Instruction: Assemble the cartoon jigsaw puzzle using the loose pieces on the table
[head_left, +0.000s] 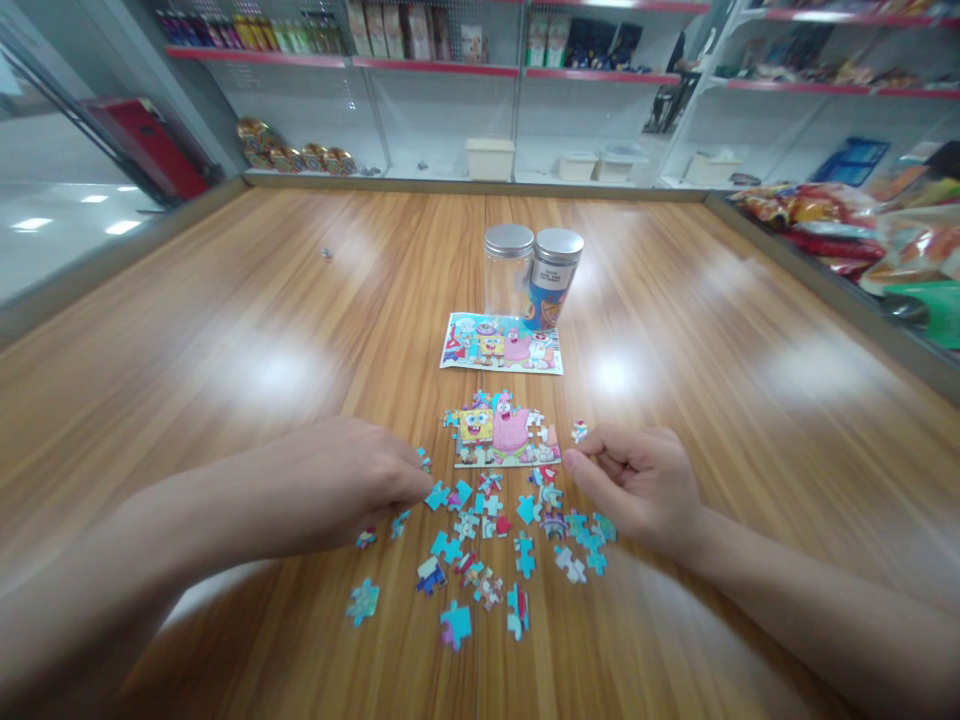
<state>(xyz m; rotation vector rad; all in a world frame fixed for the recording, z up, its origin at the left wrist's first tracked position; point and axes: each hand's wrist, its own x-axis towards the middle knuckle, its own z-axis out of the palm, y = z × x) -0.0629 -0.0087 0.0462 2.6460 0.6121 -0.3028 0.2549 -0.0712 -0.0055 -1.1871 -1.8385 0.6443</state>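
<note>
A partly assembled cartoon jigsaw puzzle (511,430) lies in the middle of the table, showing a yellow square figure and a pink star figure. My left hand (375,475) is closed over the loose pieces left of it, fingertips mostly hidden, beside a blue puzzle piece (437,495). On the other side, my right hand (641,480) rests with curled fingers and thumb by the puzzle's right edge. A small puzzle piece (579,430) is right at its fingertips; whether it is gripped I cannot tell. Several loose pieces, such as a blue and purple puzzle piece (455,625), spread toward me.
Behind the puzzle lies a printed reference picture (465,352). A clear jar (506,275) and a blue-labelled jar (551,285) with metal lids stand at its back edge. Snack bags (832,215) sit beyond the table's right edge; shelves (435,70) line the back.
</note>
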